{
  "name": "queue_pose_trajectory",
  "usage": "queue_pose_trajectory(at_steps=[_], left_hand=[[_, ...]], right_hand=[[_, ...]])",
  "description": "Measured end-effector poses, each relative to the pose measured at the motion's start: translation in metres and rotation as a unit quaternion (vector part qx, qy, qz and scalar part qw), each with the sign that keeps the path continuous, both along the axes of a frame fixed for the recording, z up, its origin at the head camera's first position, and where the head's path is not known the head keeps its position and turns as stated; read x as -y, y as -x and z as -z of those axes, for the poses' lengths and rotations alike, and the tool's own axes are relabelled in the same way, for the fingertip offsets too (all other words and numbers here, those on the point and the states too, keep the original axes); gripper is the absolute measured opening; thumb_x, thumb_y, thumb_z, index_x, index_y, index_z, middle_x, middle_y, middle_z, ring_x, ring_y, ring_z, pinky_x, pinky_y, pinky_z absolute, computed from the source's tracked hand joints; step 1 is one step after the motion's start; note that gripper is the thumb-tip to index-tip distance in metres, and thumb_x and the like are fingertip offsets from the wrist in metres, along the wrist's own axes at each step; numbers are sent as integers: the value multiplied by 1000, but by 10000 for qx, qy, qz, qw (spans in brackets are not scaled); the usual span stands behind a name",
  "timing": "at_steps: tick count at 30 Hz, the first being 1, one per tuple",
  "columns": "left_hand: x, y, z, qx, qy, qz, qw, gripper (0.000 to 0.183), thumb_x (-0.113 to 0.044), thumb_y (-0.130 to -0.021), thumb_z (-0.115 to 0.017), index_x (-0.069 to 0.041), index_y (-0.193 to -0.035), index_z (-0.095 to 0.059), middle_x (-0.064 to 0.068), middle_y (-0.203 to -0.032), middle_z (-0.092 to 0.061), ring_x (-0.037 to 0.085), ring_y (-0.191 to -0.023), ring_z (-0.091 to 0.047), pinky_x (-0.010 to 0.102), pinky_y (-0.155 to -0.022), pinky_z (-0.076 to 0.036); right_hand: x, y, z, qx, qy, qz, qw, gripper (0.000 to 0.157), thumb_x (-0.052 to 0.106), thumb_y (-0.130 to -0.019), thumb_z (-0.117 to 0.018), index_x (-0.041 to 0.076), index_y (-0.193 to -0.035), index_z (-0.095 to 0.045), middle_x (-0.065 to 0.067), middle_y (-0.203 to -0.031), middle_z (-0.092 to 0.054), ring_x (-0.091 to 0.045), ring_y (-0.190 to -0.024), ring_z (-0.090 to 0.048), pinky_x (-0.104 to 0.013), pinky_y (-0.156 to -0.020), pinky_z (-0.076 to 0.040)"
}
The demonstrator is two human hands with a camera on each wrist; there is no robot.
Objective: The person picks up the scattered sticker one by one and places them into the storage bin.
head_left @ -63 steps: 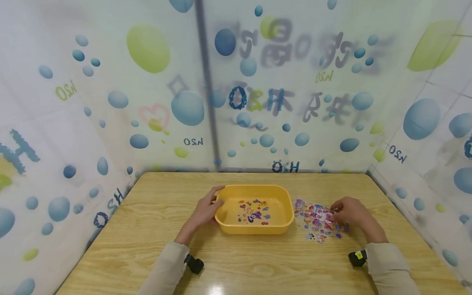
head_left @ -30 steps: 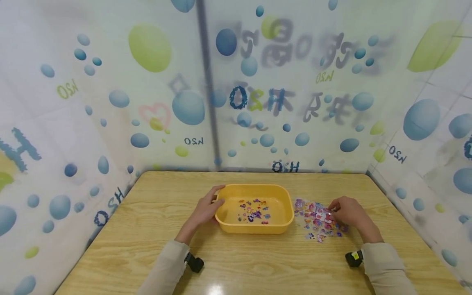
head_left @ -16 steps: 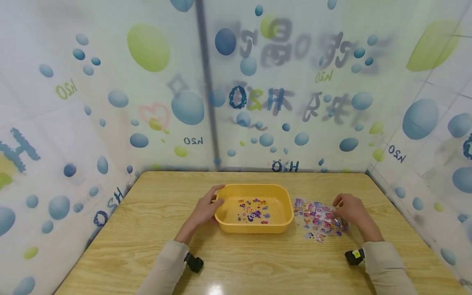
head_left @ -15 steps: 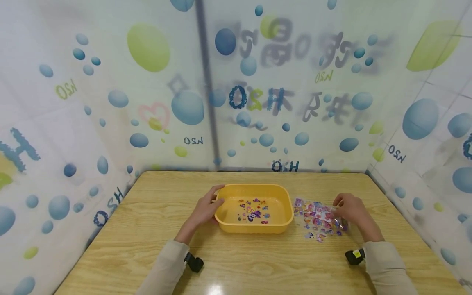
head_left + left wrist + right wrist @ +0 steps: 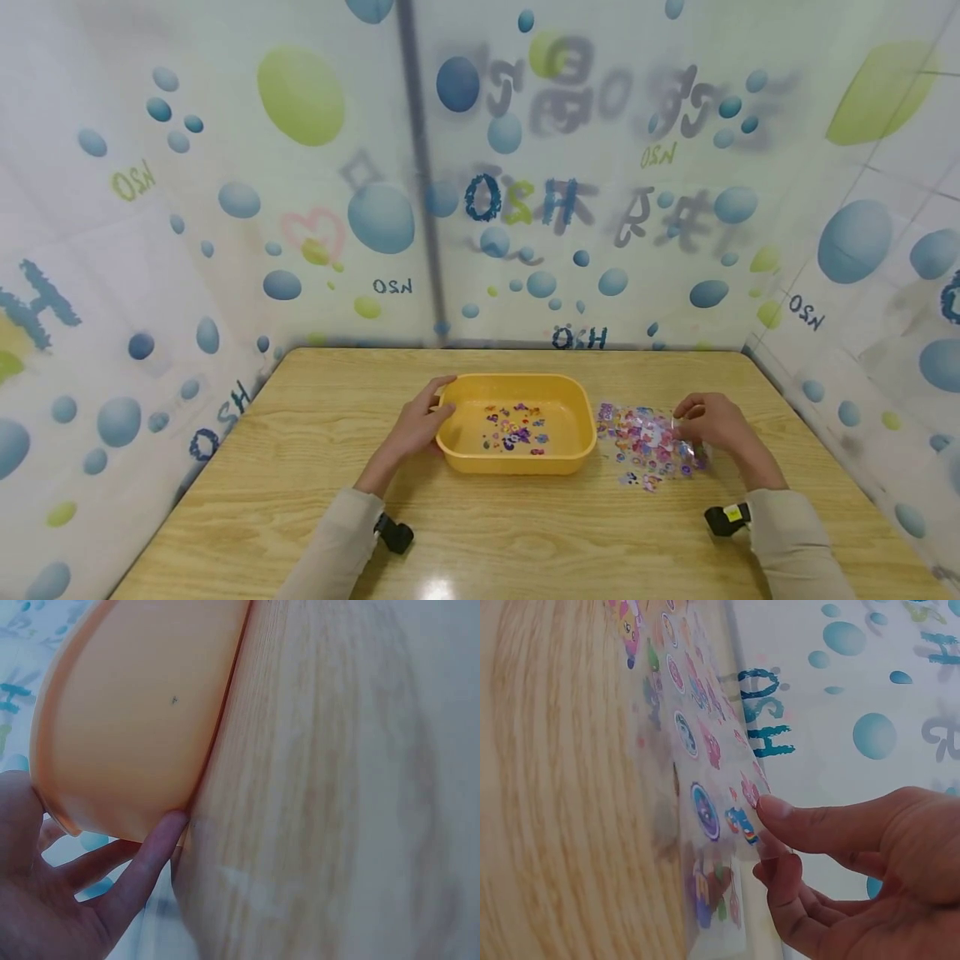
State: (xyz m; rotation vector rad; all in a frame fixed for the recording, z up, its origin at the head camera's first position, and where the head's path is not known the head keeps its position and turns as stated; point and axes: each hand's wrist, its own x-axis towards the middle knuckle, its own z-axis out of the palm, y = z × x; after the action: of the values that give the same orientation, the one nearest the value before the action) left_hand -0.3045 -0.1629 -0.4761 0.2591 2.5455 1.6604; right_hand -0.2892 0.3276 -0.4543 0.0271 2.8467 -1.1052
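Yellow tub with many small multicoloured pieces, possibly stickers, inside.

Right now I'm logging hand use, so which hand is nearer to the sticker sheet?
Right. The right hand pinches an edge of the sticker sheet; the left hand grips the yellow tub at its end farthest from the sheet.

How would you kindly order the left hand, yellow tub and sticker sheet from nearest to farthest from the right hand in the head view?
1. Sticker sheet: pinched in the right hand.
2. Yellow tub: just left of the sheet.
3. Left hand: holding the tub's left end.
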Motion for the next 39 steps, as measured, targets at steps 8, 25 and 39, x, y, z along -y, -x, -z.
queue_pose_trajectory(at_steps=[8,25,39], left_hand=[[0,-1,0,14,-47,24,10000,51,-20,-107,-56,-31,-155,-44,27,-141,-59,31,-88,-73,44,-51,-64],[0,0,0,-9,26,4,10000,52,-21,-107,-56,-31,-156,-43,27,-141,-59,31,-88,-74,44,-51,-64],[1,0,0,3,-51,42,10000,52,-19,-106,-55,-29,-156,-43,29,-140,-59,31,-87,-74,44,-50,-64]], right_hand=[[2,0,-3,26,183,-98,9998,29,3,-92,-71,-11,-117,-66,-26,-106,-68,-24,-80,-60,-32,-68,-58],[0,-1,0,-209,765,-224,9966,35,0,-93,-67,-15,-124,-64,-32,-116,-68,-17,-69,-62,-30,-60,-60],[-1,-5,-10,-676,752,-100,9948,31,0,-97,-64,-12,-125,-66,-31,-121,-67,-13,-87,-65,-18,-69,-60]])
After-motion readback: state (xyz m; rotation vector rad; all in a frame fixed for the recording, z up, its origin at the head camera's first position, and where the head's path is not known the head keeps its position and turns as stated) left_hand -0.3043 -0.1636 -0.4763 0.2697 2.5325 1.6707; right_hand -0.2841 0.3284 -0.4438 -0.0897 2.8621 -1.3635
